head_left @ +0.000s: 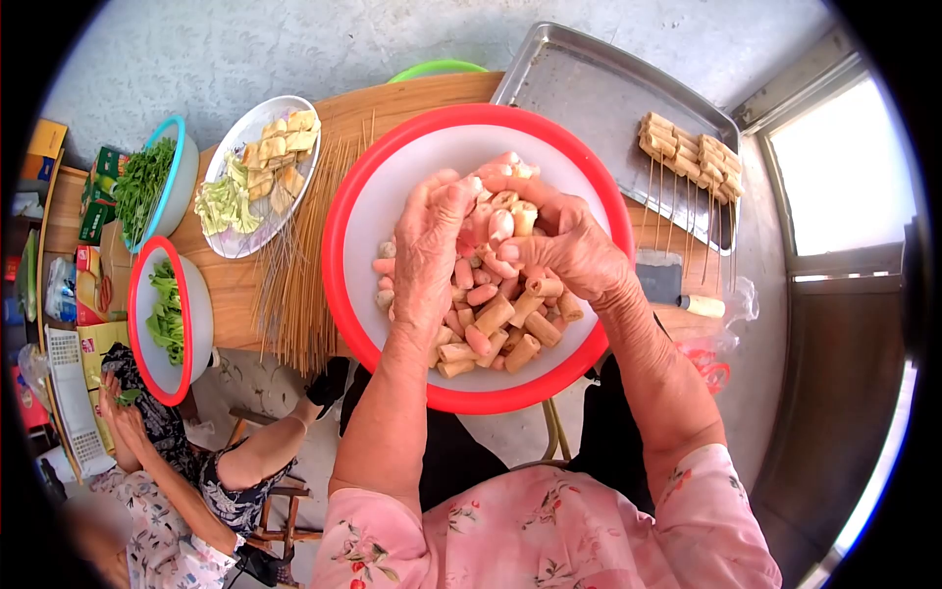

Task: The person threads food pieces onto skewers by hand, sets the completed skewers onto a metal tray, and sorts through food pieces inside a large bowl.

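Note:
A large red-rimmed white basin [339,236] stands in front of me, holding small pink sausages [479,294], tan hollow rolls [523,351] and a few greyish balls [386,267]. Above its middle, both my hands curl inward around a cluster of sausages and rolls. My left hand [432,240] presses against the left side of this cluster, its fingertips partly hidden. My right hand [569,236] bends over the other side, thumb and fingers closed around pieces, near a pale sausage [501,226]. Which single pieces each hand grips is hard to make out.
Bamboo skewers [309,245] lie left of the basin, beside a plate [228,245] of cabbage and tofu-like slices. Two bowls of greens [145,187] stand farther left. A metal tray [579,74] carries skewered rolls [687,157]; a cleaver [662,280] lies nearby. Another person [177,491] sits lower left.

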`<state>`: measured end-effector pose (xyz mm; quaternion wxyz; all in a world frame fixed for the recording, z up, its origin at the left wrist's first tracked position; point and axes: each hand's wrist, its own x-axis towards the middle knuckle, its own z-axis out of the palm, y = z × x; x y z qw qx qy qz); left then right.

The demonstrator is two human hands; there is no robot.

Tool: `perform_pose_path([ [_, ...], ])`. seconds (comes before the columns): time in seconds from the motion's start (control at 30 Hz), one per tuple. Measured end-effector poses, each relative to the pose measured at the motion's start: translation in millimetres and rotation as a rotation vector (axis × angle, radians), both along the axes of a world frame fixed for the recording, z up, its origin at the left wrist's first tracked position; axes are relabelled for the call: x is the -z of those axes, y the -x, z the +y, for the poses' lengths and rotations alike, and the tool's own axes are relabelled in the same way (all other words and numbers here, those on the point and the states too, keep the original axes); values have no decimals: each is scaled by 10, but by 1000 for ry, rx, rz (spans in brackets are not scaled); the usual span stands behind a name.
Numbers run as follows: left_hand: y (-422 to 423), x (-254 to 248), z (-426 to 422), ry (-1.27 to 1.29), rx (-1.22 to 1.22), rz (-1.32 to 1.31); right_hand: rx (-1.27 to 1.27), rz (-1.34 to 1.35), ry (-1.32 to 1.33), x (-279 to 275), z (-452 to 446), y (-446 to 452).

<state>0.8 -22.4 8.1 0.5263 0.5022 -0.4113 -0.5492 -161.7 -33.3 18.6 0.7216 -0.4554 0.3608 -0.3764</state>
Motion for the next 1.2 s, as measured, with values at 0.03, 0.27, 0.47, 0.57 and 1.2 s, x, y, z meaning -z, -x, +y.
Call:
perform_pose_path([
  [0.03, 23, -46, 6, -13, -53, -30, -1, 0, 2, 11, -17, -3],
  [0.27, -85, 256, -29, 252, 213, -456, 74, -132, 108, 62, -46, -8],
  [0.47, -4, -7, 10, 75, 260, 74, 88, 238, 371, 34, -18, -1],
  [0.57, -57, -29, 14, -11, 306, 153, 64, 203, 304, 23, 9, -12],
  [1.2, -68, -19, 33, -59, 395, 85, 226, 451, 550, 87, 8, 24],
])
